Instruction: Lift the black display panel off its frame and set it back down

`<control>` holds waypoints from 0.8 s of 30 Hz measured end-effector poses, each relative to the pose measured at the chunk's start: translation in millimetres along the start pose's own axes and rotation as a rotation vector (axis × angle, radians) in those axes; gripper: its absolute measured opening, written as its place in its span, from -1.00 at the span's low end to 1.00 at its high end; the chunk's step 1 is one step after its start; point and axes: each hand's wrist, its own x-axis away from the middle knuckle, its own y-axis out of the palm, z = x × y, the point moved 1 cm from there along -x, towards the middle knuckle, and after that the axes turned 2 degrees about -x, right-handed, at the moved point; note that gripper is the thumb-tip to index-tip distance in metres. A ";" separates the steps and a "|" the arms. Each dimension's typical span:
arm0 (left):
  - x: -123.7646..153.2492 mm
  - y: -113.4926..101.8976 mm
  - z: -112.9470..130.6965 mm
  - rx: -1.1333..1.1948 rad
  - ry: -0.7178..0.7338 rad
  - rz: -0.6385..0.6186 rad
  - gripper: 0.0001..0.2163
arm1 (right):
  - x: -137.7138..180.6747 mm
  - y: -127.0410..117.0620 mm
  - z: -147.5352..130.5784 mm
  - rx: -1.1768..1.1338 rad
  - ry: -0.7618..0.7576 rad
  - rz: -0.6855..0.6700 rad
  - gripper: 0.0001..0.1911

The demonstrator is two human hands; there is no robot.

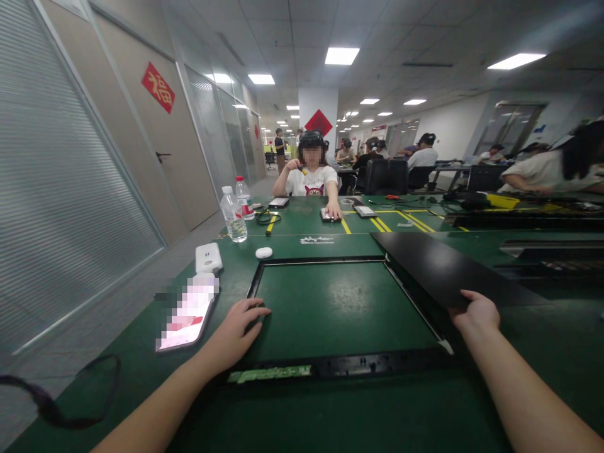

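A black rectangular frame (325,258) lies on the green table, with a green circuit board strip (271,374) along its near bar. My left hand (238,330) rests over the frame's left side, its fingers apart and reaching over the inner edge. At the right, my right hand (476,314) holds the near edge of a thin, dark flat panel (434,264), thumb on top and the other fingers mostly hidden. The panel is tilted and partly overlaps the frame's right side.
A phone (189,314), a white box-shaped device (208,258) and a white earbud case (264,253) lie at the left. Behind them stand two bottles (234,217). Across the table (330,421), a co-worker's hand (332,209) touches a small device. Dark long parts (552,248) lie at the right.
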 end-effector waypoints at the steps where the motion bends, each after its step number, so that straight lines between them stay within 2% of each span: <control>1: 0.0 0.4 -0.1 0.001 0.003 0.000 -0.67 | 0.3 0.3 0.4 0.000 0.000 0.030 -0.69; 6: 0.6 1.0 -0.5 0.006 0.005 0.005 -0.67 | 4.6 2.4 0.9 -0.007 0.012 0.096 -0.73; 24: 1.2 -2.3 3.5 0.016 -0.011 -0.016 -0.66 | 9.3 3.9 -1.8 -0.019 0.029 0.107 -0.71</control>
